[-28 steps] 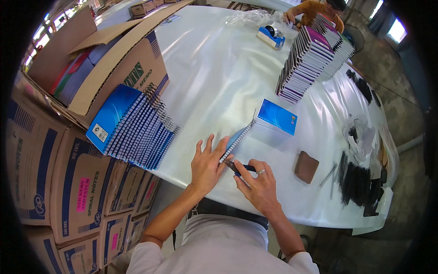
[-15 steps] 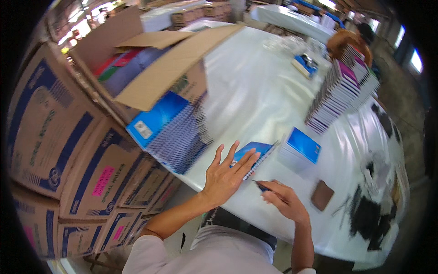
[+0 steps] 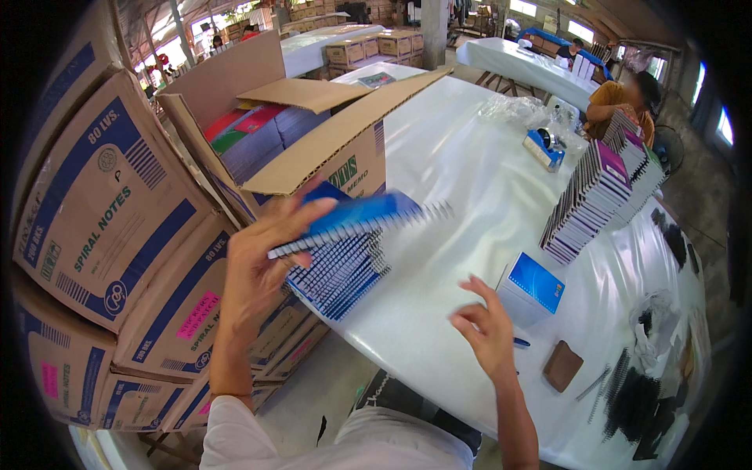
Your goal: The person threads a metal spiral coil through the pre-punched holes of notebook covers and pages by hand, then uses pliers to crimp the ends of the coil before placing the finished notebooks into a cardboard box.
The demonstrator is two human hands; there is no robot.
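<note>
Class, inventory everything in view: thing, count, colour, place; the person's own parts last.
Near table: one, whitish, centre
Far tables: several, whitish, background
Spiral notebook: one, blue, in left hand
Stacked notebooks: many, blue, beside open carton
Open carton: one, brown, left side
Closed cartons: many, brown and blue, left
Blue-topped stack: one, white sides, beside right hand
Small item: one, blue, kind unclear, beside right hand
Small block: one, brown, near right
Wire coils: uncounted, black, right
Other notebooks: many, some purple-topped, far right
Tape dispenser: one, blue, far side
Plastic wrap: uncounted, clear, far side
Co-worker: one, orange top, far right
Left hand: one, gripping notebook
Right hand: one, empty, centre
</note>
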